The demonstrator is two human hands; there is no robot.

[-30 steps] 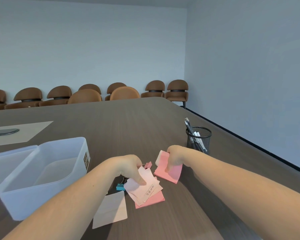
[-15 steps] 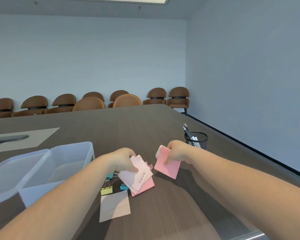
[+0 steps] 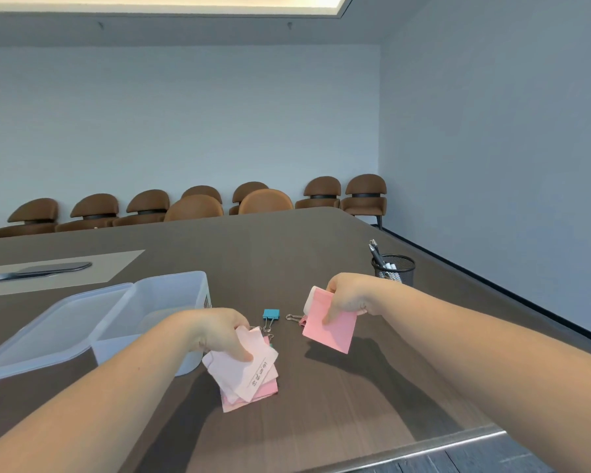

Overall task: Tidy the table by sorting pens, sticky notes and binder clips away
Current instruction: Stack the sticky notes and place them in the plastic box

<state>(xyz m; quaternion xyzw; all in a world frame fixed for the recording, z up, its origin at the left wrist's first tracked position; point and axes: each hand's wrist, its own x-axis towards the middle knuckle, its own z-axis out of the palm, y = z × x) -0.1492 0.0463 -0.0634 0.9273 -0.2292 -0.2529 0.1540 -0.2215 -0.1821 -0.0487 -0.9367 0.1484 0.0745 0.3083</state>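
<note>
My left hand (image 3: pixel 215 331) grips a loose stack of pale pink sticky notes (image 3: pixel 248 373), one with writing on it, held just above the dark table (image 3: pixel 287 261). My right hand (image 3: pixel 350 293) pinches a deeper pink pad of sticky notes (image 3: pixel 328 331), lifted off the table. Between the hands lies a blue binder clip (image 3: pixel 271 315); a pink binder clip (image 3: pixel 296 318) peeks out behind the right pad. A clear plastic box (image 3: pixel 171 302) stands open to the left of my left hand. Pens (image 3: pixel 376 250) stand in a black mesh cup (image 3: pixel 394 269) beyond my right hand.
The box's lid (image 3: pixel 48 331) lies open at its left. A beige mat (image 3: pixel 82 268) with a dark flat object (image 3: pixel 38 270) sits at the far left. Brown chairs (image 3: pixel 263 201) line the back wall. The table's front edge (image 3: pixel 423 448) runs just below my right forearm.
The view has tilted up and both hands have lifted their notes. The blue clip now lies uncovered between them. The loose pale note and yellow clip near the front are out of sight.
</note>
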